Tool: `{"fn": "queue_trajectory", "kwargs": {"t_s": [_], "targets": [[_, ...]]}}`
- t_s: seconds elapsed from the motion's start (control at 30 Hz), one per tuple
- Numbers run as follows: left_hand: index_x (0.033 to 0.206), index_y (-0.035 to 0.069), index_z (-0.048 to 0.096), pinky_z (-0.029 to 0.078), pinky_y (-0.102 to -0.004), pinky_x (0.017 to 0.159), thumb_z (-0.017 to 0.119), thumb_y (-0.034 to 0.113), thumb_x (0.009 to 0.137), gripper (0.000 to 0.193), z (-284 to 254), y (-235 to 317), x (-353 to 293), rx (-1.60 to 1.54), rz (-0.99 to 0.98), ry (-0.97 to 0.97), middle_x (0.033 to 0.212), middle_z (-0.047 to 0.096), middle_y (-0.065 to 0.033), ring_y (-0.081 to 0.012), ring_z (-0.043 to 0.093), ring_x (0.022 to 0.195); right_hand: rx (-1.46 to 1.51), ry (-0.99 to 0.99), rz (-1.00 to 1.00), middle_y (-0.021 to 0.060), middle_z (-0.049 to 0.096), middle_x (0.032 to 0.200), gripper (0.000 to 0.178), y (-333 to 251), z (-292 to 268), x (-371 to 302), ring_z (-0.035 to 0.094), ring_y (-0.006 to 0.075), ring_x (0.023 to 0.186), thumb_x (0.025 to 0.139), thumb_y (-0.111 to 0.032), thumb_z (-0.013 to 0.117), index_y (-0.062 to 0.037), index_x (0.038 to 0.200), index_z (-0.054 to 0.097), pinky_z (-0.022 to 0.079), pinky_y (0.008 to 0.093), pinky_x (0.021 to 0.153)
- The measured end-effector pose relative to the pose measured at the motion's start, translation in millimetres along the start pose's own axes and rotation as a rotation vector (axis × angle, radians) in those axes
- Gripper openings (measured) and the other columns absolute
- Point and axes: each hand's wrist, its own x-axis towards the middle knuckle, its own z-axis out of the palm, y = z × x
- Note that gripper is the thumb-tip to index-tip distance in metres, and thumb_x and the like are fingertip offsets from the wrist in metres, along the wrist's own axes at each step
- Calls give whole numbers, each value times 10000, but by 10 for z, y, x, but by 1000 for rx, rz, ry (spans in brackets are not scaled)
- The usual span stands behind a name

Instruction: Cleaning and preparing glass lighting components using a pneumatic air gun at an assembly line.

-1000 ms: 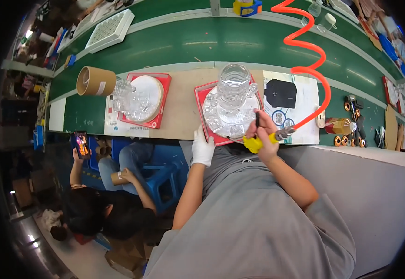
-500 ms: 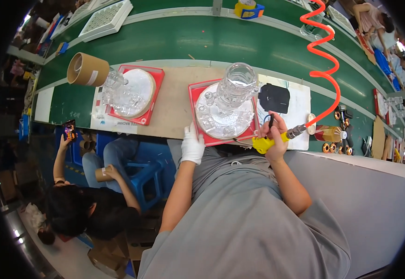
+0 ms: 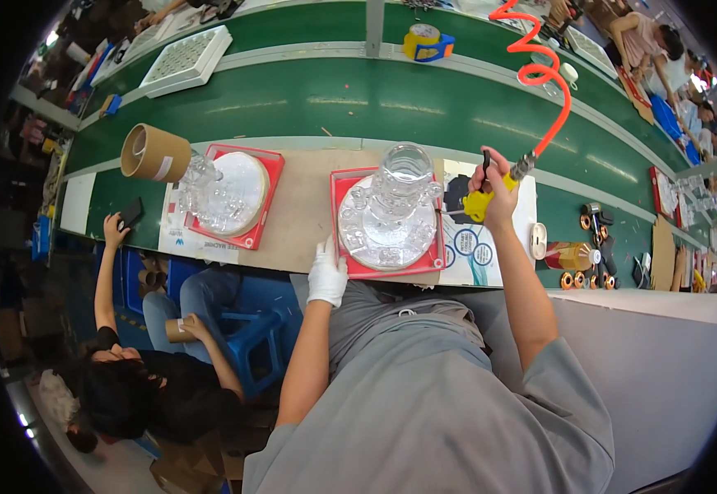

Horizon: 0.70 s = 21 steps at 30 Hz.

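My right hand [image 3: 498, 193] is closed around a yellow air blow gun [image 3: 478, 204], fed by a coiled orange-red hose [image 3: 558, 115]. The gun's thin nozzle points left at the right side of a red square tray [image 3: 419, 265]. In that tray, a round whitish disc [image 3: 387, 257] bears a clear glass-like vessel [image 3: 404, 177] with a wide cylindrical neck and small clear pieces around its base. My white-gloved left hand [image 3: 327, 278] grips the tray's near left corner, thumb at the edge; some fingertips are hidden.
A second red tray [image 3: 247, 240] on the left bears clear pieces, beside a cardboard tube [image 3: 155, 154]. A black flat object [image 3: 456, 193] lies behind the nozzle. A bottle [image 3: 571, 255] stands right. At left sits a co-worker, one hand [image 3: 114, 229] at a phone [image 3: 130, 214].
My right hand has moved forward and up with the blow gun, its nozzle now beside the tray's right side. My left hand stays at the tray corner. The co-worker's phone has tilted flatter.
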Motion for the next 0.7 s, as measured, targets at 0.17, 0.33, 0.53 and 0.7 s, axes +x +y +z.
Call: {"fn": "queue_trajectory", "kwargs": {"t_s": [0.17,0.33,0.53,0.7], "targets": [[1389,98,356,466,-466,889,562,144,845,583,48,-84,-40,21,-21,24,1287,445,-194,-426,531,1072,-1,-27,5,58,539,725,325,96,197,506,513,135,572,879,-59,479,26,1189,526,441,261,529],[1363,101,378,475,-479,851,563,133,839,556,8,13,-16,14,-8,25,1235,464,-195,-420,547,1029,12,-73,29,81,535,725,341,431,380,904,509,154,586,883,-71,496,19,1211,523,463,296,536],[1345,99,393,479,-494,813,558,132,837,535,-30,19,26,38,29,69,1171,489,-196,-412,570,968,81,-171,112,87,543,702,332,647,1023,1079,512,157,558,859,-69,529,18,1178,552,460,296,507],[1360,74,395,475,-485,871,547,198,854,542,-25,37,-34,53,-39,-4,1295,446,-276,-421,568,1030,201,-215,147,76,565,671,387,751,1193,1030,537,178,522,836,-126,575,-6,1203,551,449,285,489]]}}
